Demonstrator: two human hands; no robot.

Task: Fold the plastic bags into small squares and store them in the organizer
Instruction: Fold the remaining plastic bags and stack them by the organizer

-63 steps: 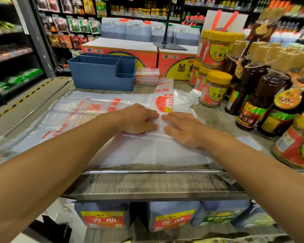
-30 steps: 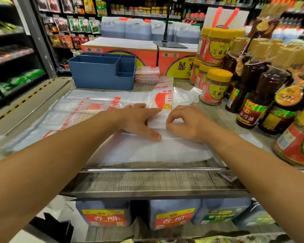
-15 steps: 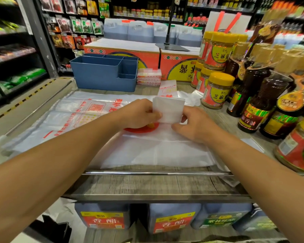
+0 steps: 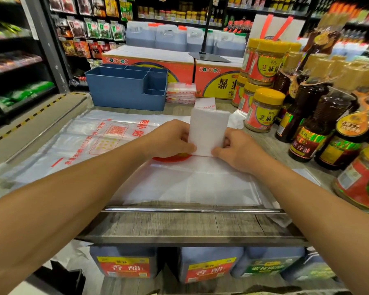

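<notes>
Wood-grain tabletop (image 4: 192, 222) carries the flat plastic bags (image 4: 77, 143); I see the blue organizer (image 4: 126, 90) at its far edge. Nearer, my left hand (image 4: 170, 139) and right hand (image 4: 237, 150) pinch the folded bag (image 4: 208, 130) upright between them, fingers clamped on its lower corners.

Two hands (image 4: 173, 139) (image 4: 238, 151), one blue organizer (image 4: 124, 92), two orange boxes (image 4: 149, 62) (image 4: 216, 79)

Shop interior: grey wood-grain bench (image 4: 179, 224) with a steel front rail (image 4: 192, 210); dark metal shelving (image 4: 19, 67) stocked with packets at left; translucent plastic jugs (image 4: 170, 38) behind; brown sauce bottles (image 4: 320, 124) and yellow-lidded jars (image 4: 264, 111) at right.
</notes>
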